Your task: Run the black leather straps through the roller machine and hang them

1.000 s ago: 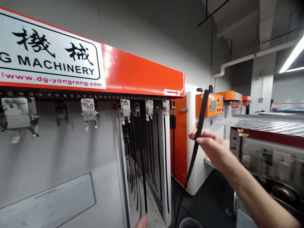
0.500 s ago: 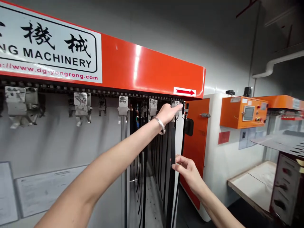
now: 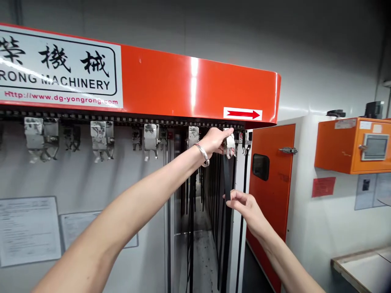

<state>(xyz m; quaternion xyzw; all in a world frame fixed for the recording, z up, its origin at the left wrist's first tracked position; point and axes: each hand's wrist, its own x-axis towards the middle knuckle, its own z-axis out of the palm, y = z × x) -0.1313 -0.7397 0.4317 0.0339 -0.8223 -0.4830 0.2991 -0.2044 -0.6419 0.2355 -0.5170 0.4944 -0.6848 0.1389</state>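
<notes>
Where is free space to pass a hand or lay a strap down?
Free: below the empty clips, left of the doorway; the bench top, lower right. Crowded: the doorway, black straps around the left hand pinching a clip and right hand holding one.

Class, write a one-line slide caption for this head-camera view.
Left hand holds a metal clip under the orange hood while the right hand pinches the black strap hanging below.

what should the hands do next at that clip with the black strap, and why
Probably ease the left hand off the clip so it closes on the black strap. The left hand grips the clip under the orange hood, the strap's top end reaches up into it, and the right hand pinches the strap lower down, holding it straight.
</notes>
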